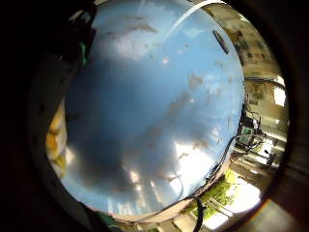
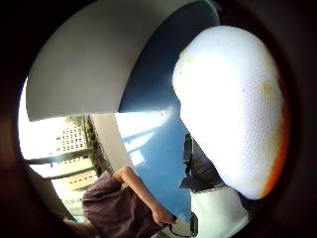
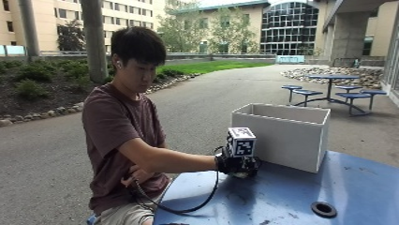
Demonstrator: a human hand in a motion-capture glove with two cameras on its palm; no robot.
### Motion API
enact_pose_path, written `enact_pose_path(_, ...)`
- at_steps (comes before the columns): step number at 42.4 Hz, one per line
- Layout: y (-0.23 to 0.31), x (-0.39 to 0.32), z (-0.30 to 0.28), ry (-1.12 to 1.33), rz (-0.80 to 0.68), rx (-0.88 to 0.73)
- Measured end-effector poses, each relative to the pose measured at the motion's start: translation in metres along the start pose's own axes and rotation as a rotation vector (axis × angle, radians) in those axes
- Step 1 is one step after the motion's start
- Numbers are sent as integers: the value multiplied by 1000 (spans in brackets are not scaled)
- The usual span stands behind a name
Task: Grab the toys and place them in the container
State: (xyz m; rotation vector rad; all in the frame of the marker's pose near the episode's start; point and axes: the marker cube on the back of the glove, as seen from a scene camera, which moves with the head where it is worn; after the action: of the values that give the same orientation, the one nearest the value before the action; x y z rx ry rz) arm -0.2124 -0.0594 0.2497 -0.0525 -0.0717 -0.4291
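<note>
So from the outside view, the person's black-gloved right hand (image 3: 240, 165) is down low on the round blue tabletop (image 3: 280, 197), just beside the white open-top box container (image 3: 284, 133), but you can't make out any toy there. The thumb-side palm view is the one that shows it: a white dimpled toy with yellow-orange patches (image 2: 230, 106) right up against the palm. Can't tell if the grip is actually clenched around it.

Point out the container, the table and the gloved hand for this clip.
container (image 3: 284, 136), outside view, on its near side wall.
table (image 3: 355, 183), outside view, on bare blue top.
right hand (image 3: 239, 165), outside view, on the black glove's back.
</note>
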Motion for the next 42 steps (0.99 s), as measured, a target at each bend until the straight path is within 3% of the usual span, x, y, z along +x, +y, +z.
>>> enact_pose_path(6, -11, -5, -2, -21, -17, 116)
enact_pose_path(16, -16, 10, -44, -186, -19, 18)
enact_pose_path(30, -38, 28, -247, -89, 63, 106)
enact_pose_path(42, -91, -42, -361, 109, 54, 198)
